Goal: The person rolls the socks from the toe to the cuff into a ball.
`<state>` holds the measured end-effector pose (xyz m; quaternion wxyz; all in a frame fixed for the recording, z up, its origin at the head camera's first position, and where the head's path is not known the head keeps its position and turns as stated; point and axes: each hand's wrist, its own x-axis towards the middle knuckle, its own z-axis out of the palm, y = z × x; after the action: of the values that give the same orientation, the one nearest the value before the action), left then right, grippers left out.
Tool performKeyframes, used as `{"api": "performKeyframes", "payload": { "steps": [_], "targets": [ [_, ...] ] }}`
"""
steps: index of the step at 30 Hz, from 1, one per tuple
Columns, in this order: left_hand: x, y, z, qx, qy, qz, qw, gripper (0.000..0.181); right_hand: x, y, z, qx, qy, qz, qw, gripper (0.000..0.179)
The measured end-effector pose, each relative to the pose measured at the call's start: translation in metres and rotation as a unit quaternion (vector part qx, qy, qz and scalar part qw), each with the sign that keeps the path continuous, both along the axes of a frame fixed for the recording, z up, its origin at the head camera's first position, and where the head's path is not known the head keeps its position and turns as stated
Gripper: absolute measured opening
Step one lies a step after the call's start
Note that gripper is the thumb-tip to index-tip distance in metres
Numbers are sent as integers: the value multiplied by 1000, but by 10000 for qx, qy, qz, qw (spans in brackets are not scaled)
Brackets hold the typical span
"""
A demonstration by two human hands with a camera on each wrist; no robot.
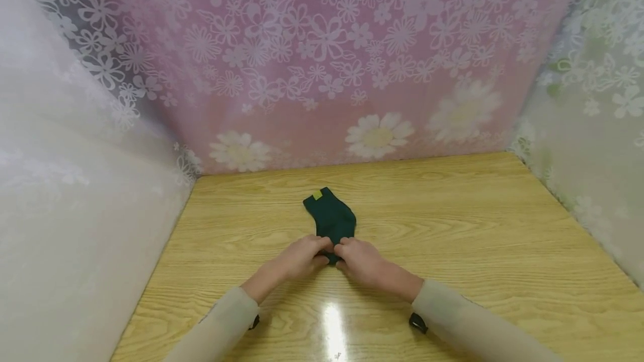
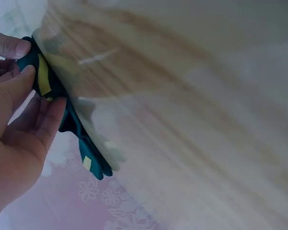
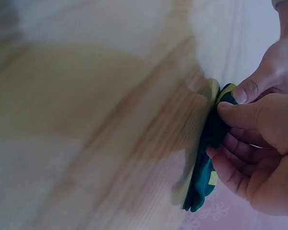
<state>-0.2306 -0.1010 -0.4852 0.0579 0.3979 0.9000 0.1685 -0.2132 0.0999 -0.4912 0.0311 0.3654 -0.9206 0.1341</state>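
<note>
1. Head cam: up high, facing forward and down, widest and farthest out; gets the tabletop (image 1: 432, 211) and pink floral cloth (image 1: 322, 43) behind.
2. Left wrist cam: close-up past left hand (image 2: 24, 120), rolled sideways, tabletop on frame right.
3. Right wrist cam: equally close past right hand (image 3: 271, 143), mirrored roll, tabletop on frame left.
4. Wrist overlap: green sock (image 1: 334, 217), pink floral cloth at bottom.

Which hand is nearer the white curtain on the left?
Left. The left hand pinches the left side of the sock, out over the table and apart from the curtain; the right hand pinches the right side, farther away.
</note>
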Motion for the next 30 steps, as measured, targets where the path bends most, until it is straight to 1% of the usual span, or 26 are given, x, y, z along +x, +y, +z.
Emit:
{"api": "performKeyframes", "payload": {
  "steps": [2, 3, 5, 7, 8, 10, 14, 19, 20, 21, 23, 25, 26, 28, 30],
  "targets": [
    [0, -2, -2, 195, 39, 59, 9998, 11, -4, 1, 1, -143, -268, 16, 9995, 7],
    [0, -3, -2, 183, 146, 53, 9997, 13, -6, 2, 2, -262, -457, 12, 9986, 7],
    [0, -4, -2, 57, 362, 28, 9993, 17, -11, 5, 3, -531, -903, -10, 9945, 5],
    [-1, -5, -1, -93, 494, -19, 9987, 22, -17, 9, 3, -811, -1356, -23, 9874, 5],
    [-2, -5, -1, -138, 460, -30, 9988, 23, -19, 10, 3, -964, -1579, -15, 9827, 6],
    [-4, -6, 0, -164, 326, -39, 9993, 24, -24, 14, 1, -1184, -1879, 18, 9750, 7],
    [-10, -5, -1, 39, -130, 30, 9999, 22, -32, 18, -3, -1484, -2091, 56, 9665, 9],
    [-15, -4, 0, 204, -391, 60, 9990, 20, -33, 20, -4, -1845, -2369, -300, 9534, 10],
    [-16, -4, 0, 226, -418, 53, 9989, 20, -32, 20, -3, -1867, -2341, -342, 9535, 11],
    [-16, -4, 0, 248, -468, 61, 9986, 20, -31, 19, -3, -1820, -2223, -347, 9572, 14],
    [-17, -5, -1, 337, -637, 123, 9973, 19, -26, 18, -3, -1570, -1831, -264, 9701, 20],
    [-19, -6, -2, 445, -836, 230, 9952, 18, -21, 15, -3, -1179, -1377, -194, 9832, 24],
    [-19, -7, -2, 508, -929, 285, 9940, 18, -19, 14, -2, -1015, -1175, -151, 9877, 25],
    [-20, -8, -1, 591, -1061, 377, 9919, 18, -16, 12, -1, -781, -961, -87, 9923, 23],
    [-19, -9, -1, 614, -1088, 415, 9913, 18, -16, 10, -1, -737, -945, -44, 9928, 19]
  ]
}}
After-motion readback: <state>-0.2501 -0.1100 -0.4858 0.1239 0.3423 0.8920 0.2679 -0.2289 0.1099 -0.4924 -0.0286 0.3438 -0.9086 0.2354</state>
